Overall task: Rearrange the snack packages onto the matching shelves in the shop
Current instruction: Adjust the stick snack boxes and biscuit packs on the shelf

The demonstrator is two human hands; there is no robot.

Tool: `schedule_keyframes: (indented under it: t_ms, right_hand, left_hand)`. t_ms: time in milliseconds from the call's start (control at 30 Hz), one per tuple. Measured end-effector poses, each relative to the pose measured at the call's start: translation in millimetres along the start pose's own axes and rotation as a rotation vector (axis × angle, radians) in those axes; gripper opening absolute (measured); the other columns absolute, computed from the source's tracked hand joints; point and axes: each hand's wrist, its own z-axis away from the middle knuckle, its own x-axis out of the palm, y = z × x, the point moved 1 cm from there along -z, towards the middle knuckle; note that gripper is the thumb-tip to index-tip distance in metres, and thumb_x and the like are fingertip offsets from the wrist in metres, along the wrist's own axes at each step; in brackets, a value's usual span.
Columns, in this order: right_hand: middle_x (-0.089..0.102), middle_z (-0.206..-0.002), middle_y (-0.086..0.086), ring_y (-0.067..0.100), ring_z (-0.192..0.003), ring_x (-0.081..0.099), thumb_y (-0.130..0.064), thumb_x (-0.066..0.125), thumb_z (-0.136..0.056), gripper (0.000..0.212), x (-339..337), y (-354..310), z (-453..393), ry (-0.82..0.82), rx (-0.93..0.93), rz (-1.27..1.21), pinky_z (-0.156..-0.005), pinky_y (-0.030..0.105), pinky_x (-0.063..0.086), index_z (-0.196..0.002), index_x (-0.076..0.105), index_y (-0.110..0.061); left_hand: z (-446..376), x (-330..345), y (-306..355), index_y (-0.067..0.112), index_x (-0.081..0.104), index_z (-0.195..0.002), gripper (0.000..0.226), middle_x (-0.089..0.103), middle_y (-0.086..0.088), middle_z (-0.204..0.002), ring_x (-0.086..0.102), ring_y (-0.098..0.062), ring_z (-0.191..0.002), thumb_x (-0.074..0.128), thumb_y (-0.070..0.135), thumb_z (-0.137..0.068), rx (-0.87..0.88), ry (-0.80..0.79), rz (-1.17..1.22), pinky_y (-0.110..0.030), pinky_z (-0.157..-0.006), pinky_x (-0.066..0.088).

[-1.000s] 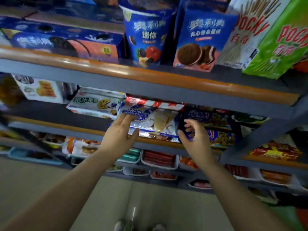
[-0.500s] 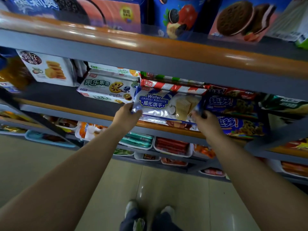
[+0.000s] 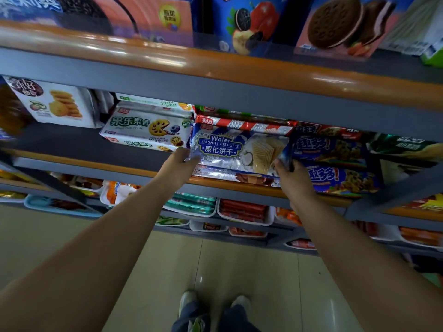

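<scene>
- The wafer biscuit pack (image 3: 239, 149) is lying on the middle shelf (image 3: 79, 164), between both hands.
- The left hand (image 3: 178, 162) is pinching its left end.
- The right hand (image 3: 291, 174) is gripping its right end.

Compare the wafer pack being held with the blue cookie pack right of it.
The wafer pack is silver-white with a pale wafer picture; the cookie pack is dark blue with chip cookies. The left hand and right hand grip the wafer pack's ends; nothing grips the cookie pack. Both are long packs on the same shelf.
</scene>
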Motion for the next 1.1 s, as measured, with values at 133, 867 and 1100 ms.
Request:
schedule_keyframes:
  t_ms: [133, 867, 1100]
  right_hand:
    - [0.060, -0.125, 0.011, 0.029, -0.112, 0.056, -0.040, 0.049, -0.096, 0.043, -1.2, -2.8, -0.3, -0.027, 0.001, 0.019, -0.085, 0.032, 0.041, -0.128, 0.054, -0.011]
    - [0.057, -0.124, 0.012, 0.026, -0.115, 0.052, -0.019, 0.064, -0.088, 0.044, 72.4, -76.9, 71.1, -0.043, -0.755, 0.296, -0.093, 0.024, 0.037, -0.129, 0.052, -0.007]
    - [0.047, -0.137, 0.011, 0.028, -0.127, 0.042, -0.022, 0.059, -0.092, 0.050, 170.0, -117.8, 89.5, -0.191, -0.779, 0.553, -0.101, 0.034, 0.035, -0.138, 0.043, -0.011]
  left_hand:
    - [-3.6, -4.7, 2.2, 0.014, 0.038, -0.137, 0.055, 0.050, -0.003, -0.131, 0.053, -0.027, -0.112, 0.053, 0.041, -0.091, -0.013, -0.021, -0.016, -0.039, -0.095, 0.042]
    - [38.0, -104.5, -52.9, 0.011, 0.051, -0.123, 0.037, 0.058, -0.007, -0.119, 0.055, -0.026, -0.102, 0.056, 0.029, -0.092, 0.056, 0.373, -0.121, -0.030, -0.076, 0.039]
    - [25.7, -186.4, -84.9, 0.017, 0.052, -0.119, 0.029, 0.059, -0.003, -0.105, 0.057, -0.018, -0.076, 0.054, 0.028, -0.092, 0.071, 0.269, -0.089, -0.028, -0.060, 0.045]
